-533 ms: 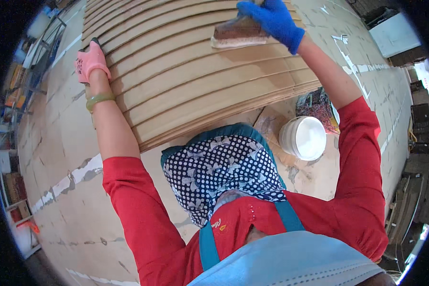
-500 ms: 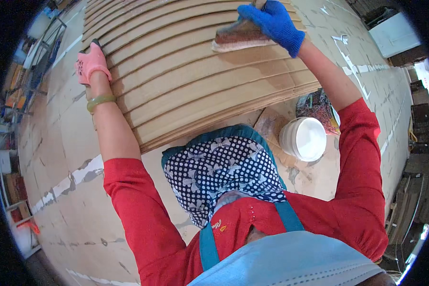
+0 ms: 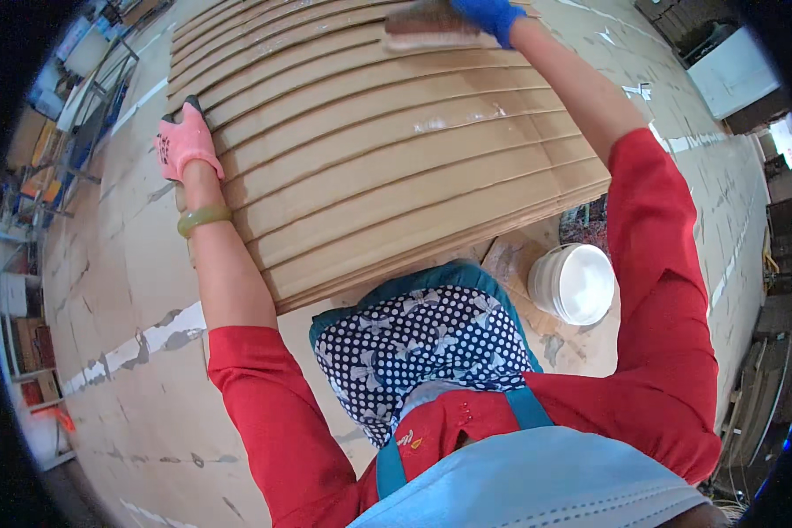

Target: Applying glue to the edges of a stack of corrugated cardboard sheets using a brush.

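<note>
A broad stack of overlapping brown cardboard sheets (image 3: 396,185) spreads out in front of me, their edges fanned in rows. At its left edge my left hand (image 3: 187,145), in a pink glove with dark fingertips, grips the cardboard. My right hand (image 3: 491,16), in a blue glove, is closed round a wide brush (image 3: 433,22) whose pale bristles lie on the sheets near the far side. The top of that hand is cut off by the picture's edge. Wet whitish streaks show on the cardboard nearer me.
A white bucket (image 3: 572,284) stands on the floor to the right of my patterned apron (image 3: 431,339), beside a piece of cardboard (image 3: 510,264). Metal racks (image 3: 92,114) line the left side. A white box (image 3: 732,72) and stacked cardboard (image 3: 757,387) are at the right.
My right hand has carried the brush farther away across the sheets, uncovering wet streaks. My left hand keeps its hold at the edge. The whole view has shifted slightly.
</note>
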A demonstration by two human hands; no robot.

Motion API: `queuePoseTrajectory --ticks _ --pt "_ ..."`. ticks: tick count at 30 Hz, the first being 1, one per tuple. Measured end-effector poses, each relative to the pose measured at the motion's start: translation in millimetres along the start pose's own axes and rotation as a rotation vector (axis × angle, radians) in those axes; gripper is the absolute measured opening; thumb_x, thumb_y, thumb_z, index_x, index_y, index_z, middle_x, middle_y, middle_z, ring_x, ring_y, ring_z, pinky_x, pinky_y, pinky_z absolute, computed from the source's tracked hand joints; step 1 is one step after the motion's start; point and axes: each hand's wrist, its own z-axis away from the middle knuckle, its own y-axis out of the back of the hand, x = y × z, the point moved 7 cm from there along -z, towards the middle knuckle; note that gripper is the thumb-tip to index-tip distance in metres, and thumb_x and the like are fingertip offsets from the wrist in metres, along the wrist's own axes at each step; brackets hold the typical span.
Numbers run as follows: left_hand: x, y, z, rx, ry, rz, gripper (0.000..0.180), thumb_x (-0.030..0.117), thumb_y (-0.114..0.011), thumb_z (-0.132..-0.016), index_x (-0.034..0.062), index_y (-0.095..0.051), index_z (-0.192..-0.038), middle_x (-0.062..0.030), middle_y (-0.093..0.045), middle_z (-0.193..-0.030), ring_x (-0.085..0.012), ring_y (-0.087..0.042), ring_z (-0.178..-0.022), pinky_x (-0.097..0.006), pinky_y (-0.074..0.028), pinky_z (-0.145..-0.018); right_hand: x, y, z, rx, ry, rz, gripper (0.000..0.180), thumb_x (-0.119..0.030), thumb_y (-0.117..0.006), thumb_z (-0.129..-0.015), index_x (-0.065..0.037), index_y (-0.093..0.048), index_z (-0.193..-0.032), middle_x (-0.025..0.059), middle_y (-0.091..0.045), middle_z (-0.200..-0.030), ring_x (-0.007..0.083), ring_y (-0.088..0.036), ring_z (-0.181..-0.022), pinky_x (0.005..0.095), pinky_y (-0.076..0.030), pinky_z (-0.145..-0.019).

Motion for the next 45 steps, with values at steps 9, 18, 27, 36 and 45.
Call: queuePoseTrajectory --ticks 9,18,27,36,45 --pt "-13.5 14.1 6.1 -0.026 0.037 -0.095 0.063 0.054 -0.051 -0.078 0.0065 -0.056 -0.118 -0.017 -0.057 -0.117 -0.0326 -0.053 -0.109 -0.042 -0.04 -0.092 -14.7 8.7 14.2 -0.135 0.351 -0.027 0.026 -0.027 -0.059 -0.085 -0.003 -0.068 -0.083 0.0015 -0.061 -0.069 0.0104 -0.054 -0.062 0.0277 -0.045 -0.055" --pt "20.1 -11.8 11.7 -0.157 0.007 0.057 0.064 0.055 -0.051 -0.078 0.0064 -0.054 -0.119 -0.018 -0.054 -0.12 -0.0332 -0.05 -0.112 -0.043 -0.038 -0.094 51.7 28.4 -91.5 0.388 0.215 0.194 0.045 -0.041 -0.064 -0.074 0.0 -0.057 -0.056 0.0066 -0.047 -0.049 0.0153 -0.044 -0.046 0.0355 -0.035 -0.042" --pt "-9.0 7.7 1.7 0.014 0.006 -0.026 0.059 0.055 -0.056 -0.077 0.0047 -0.061 -0.108 -0.012 -0.065 -0.102 -0.0292 -0.059 -0.095 -0.039 -0.043 -0.082 20.9 32.4 91.9 -0.216 0.108 -0.255 0.032 -0.03 -0.061 -0.084 0.001 -0.065 -0.076 0.0049 -0.06 -0.066 0.0092 -0.053 -0.062 0.0298 -0.046 -0.059" --pt "-4.2 3.7 2.8 -0.06 -0.012 0.038 0.055 0.052 -0.057 -0.078 0.0058 -0.062 -0.107 -0.0115 -0.065 -0.102 -0.0283 -0.059 -0.096 -0.039 -0.043 -0.084 29.0 13.3 -89.6 0.201 0.098 -0.072 0.045 -0.041 -0.062 -0.075 0.002 -0.058 -0.061 0.0101 -0.052 -0.053 0.0185 -0.048 -0.051 0.0383 -0.04 -0.048" --pt "-24.6 17.1 1.0 -0.065 0.066 -0.014 0.06 0.053 -0.053 -0.078 0.0054 -0.058 -0.114 -0.0165 -0.059 -0.115 -0.0332 -0.054 -0.107 -0.042 -0.039 -0.091 -3.7 -14.9 88.2 -0.382 0.154 0.038 0.032 -0.029 -0.058 -0.087 0.002 -0.065 -0.086 0.0071 -0.062 -0.072 0.0106 -0.058 -0.069 0.0284 -0.048 -0.066"
